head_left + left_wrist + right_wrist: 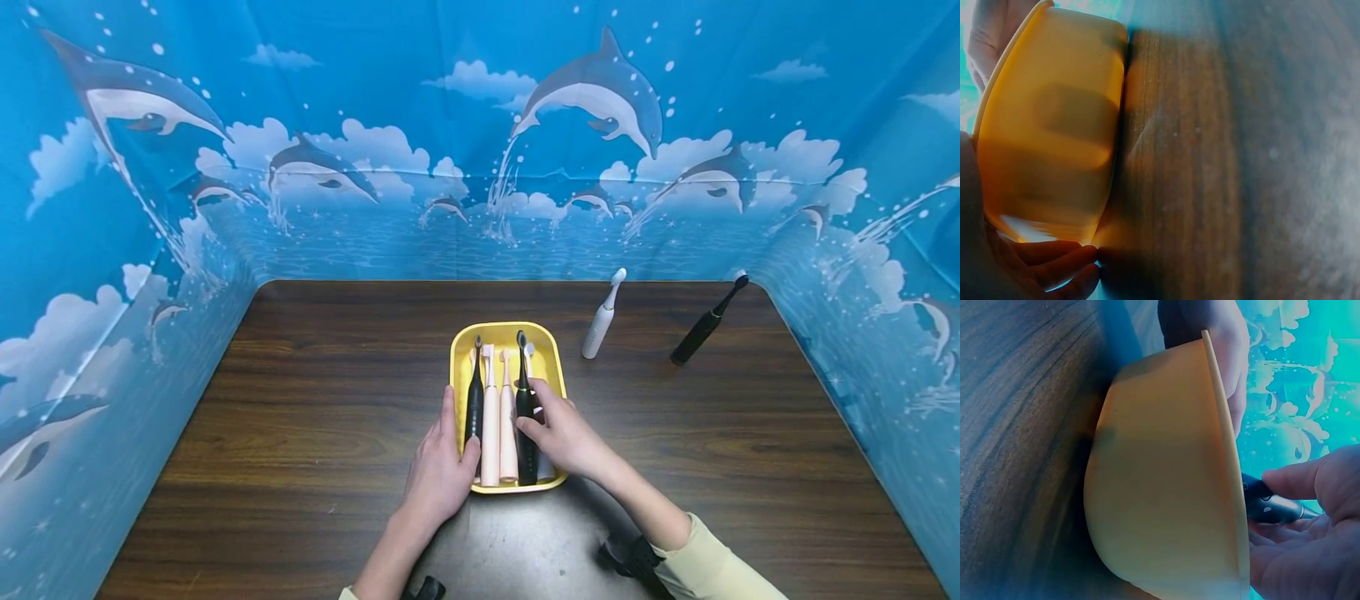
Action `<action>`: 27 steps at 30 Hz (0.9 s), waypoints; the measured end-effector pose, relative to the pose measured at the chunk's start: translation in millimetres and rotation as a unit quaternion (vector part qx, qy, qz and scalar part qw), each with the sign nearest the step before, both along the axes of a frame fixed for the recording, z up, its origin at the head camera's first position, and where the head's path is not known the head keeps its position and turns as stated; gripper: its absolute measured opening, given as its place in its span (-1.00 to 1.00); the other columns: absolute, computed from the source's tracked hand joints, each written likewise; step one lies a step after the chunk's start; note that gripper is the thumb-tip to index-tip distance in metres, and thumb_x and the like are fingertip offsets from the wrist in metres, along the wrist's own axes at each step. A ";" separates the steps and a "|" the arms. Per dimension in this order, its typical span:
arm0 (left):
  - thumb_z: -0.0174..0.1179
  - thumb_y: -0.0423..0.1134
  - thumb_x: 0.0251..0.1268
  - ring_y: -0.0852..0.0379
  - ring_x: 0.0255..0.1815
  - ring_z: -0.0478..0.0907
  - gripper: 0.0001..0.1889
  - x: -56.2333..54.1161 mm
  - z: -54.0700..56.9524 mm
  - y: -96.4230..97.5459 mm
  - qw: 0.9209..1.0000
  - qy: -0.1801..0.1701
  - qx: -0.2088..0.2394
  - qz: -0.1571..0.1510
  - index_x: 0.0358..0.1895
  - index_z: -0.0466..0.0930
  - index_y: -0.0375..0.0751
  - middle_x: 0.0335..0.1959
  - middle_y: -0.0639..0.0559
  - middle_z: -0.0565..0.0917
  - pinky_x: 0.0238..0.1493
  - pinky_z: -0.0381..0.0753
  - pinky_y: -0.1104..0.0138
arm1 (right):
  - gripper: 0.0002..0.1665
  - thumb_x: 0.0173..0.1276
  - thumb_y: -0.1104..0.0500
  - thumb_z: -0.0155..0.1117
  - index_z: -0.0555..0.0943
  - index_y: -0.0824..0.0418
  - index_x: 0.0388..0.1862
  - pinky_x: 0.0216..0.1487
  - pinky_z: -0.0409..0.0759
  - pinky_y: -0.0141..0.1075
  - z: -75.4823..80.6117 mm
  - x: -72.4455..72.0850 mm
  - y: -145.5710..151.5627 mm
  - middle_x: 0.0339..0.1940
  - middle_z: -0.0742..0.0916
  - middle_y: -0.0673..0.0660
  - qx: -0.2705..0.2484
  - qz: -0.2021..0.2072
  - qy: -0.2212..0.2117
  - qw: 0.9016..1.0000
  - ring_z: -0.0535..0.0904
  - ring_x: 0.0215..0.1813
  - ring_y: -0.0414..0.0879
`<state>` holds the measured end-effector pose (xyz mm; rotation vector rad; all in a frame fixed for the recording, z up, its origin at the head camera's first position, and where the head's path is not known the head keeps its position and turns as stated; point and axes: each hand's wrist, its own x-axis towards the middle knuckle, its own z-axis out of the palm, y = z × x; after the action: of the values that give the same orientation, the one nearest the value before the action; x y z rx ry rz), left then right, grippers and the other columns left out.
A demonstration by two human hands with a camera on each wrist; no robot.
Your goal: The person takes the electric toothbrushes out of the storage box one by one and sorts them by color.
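Note:
A yellow tray [504, 324] holds several electric toothbrushes lying side by side, heads toward the far end. My left hand [441, 473] grips the tray's left wall, thumb over the rim beside a black toothbrush [475, 398]; its fingers [1063, 265] lie along the outside. Two pink toothbrushes, one on the left [491, 425] and one on the right [507, 433], lie in the middle. Over the tray's right side, my right hand [570, 433] pinches another black toothbrush [527, 454] between thumb and fingers. Beneath that hand a pale toothbrush [545, 467] is mostly hidden.
On the dark wooden table [322, 417], a white electric toothbrush [599, 329] lies right of the tray. Farther right is a black one [699, 335]. A dolphin-print cloth [360, 242] walls the back and sides. A grey patch [525, 550] lies at the near edge.

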<state>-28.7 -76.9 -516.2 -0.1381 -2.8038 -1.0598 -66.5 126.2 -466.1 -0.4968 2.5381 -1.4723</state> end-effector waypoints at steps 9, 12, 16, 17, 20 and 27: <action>0.14 -0.24 0.40 -0.33 0.26 0.52 -0.17 -0.1 -1.2 0.9 1.000 -0.007 0.006 0.001 0.63 -0.05 -0.38 0.32 -0.45 0.50 0.22 0.48 -0.15 | -0.42 0.42 0.37 0.27 0.41 0.34 0.40 -0.06 0.68 -0.03 4.3 6.2 9.9 0.01 0.74 0.28 -0.013 -0.006 0.047 0.999 0.72 -0.03 0.11; 0.14 -0.24 0.40 -0.33 0.27 0.51 -0.17 0.0 -1.5 1.1 1.000 -0.005 0.006 0.002 0.63 -0.05 -0.38 0.32 -0.45 0.50 0.22 0.48 -0.14 | -0.42 0.44 0.39 0.26 0.40 0.32 0.41 -0.04 0.69 -0.01 12.0 6.5 15.5 0.04 0.73 0.29 -0.032 -0.013 0.053 0.998 0.71 0.02 0.13; 0.13 -0.25 0.40 -0.33 0.28 0.51 -0.17 -0.1 -2.3 1.0 1.000 0.000 0.004 0.001 0.63 -0.05 -0.39 0.33 -0.45 0.49 0.23 0.47 -0.14 | -0.41 0.45 0.43 0.24 0.39 0.28 0.43 0.02 0.68 0.01 21.5 3.9 26.3 0.05 0.73 0.28 -0.067 -0.038 0.074 0.994 0.71 0.03 0.12; 0.13 -0.25 0.39 -0.33 0.28 0.50 -0.17 -0.1 -2.5 1.0 1.000 0.001 0.004 0.001 0.63 -0.05 -0.39 0.33 -0.45 0.49 0.23 0.47 -0.14 | -0.40 0.45 0.43 0.23 0.38 0.28 0.43 0.03 0.68 0.01 23.5 3.0 29.8 0.05 0.73 0.28 -0.075 -0.048 0.085 0.992 0.71 0.03 0.11; 0.13 -0.26 0.39 -0.33 0.28 0.50 -0.17 -0.5 -2.9 0.9 1.000 0.006 0.005 -0.001 0.63 -0.05 -0.40 0.33 -0.46 0.49 0.23 0.47 -0.14 | -0.40 0.46 0.44 0.22 0.38 0.28 0.44 0.06 0.67 -0.04 28.3 -0.6 41.5 0.06 0.72 0.30 -0.096 -0.082 0.129 0.984 0.72 0.03 0.14; 0.13 -0.27 0.39 -0.33 0.30 0.49 -0.18 -0.7 -2.9 0.8 1.000 0.005 0.006 -0.001 0.62 -0.04 -0.41 0.34 -0.46 0.48 0.24 0.46 -0.13 | -0.39 0.41 0.49 0.25 0.38 0.37 0.42 0.04 0.57 -0.50 33.2 -4.1 70.5 0.03 0.73 0.28 -0.077 -0.163 0.259 0.949 0.73 -0.01 0.14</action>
<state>-29.4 -76.0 -519.0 -0.1434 -2.7890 -1.0719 -70.6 196.7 -432.9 -0.5711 3.0379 -1.8748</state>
